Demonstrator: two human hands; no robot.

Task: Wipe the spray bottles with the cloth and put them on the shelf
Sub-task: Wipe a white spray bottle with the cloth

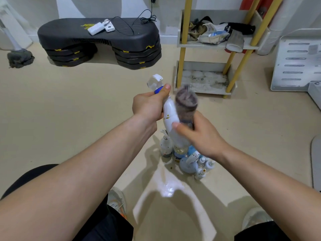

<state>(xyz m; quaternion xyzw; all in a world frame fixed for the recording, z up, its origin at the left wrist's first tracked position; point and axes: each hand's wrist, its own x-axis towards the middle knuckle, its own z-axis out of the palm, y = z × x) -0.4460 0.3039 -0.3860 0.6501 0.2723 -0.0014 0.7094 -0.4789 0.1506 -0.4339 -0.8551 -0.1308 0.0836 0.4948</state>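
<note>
Left hand (pixel 147 106): I record it closed around the neck of a white spray bottle (pixel 169 113), fingers wrapped just below the blue collar, thumb lying up along the neck. The bottle is held in the air, tilted, with its white trigger head (pixel 155 81) pointing up and away and its base toward the floor.

Right hand (pixel 203 136): I see it gripping a grey cloth (pixel 186 103) bunched against the right side of the bottle body, with the thumb tip on the white plastic. The cloth is blurred.

Directly under the held bottle, a cluster of other bottles (pixel 191 164) stands on the beige floor (pixel 86 101); a glossy patch shows just in front of them.

Ahead and to the right stands the shelf (pixel 182 54), with yellow posts. Its lower tier is marked with dusty rings; the upper tier carries rags and crumpled bags.

Left of the shelf I note a black step platform (pixel 97 37) bearing white devices and a cable, and at far left a mop head (pixel 20 58).
</note>
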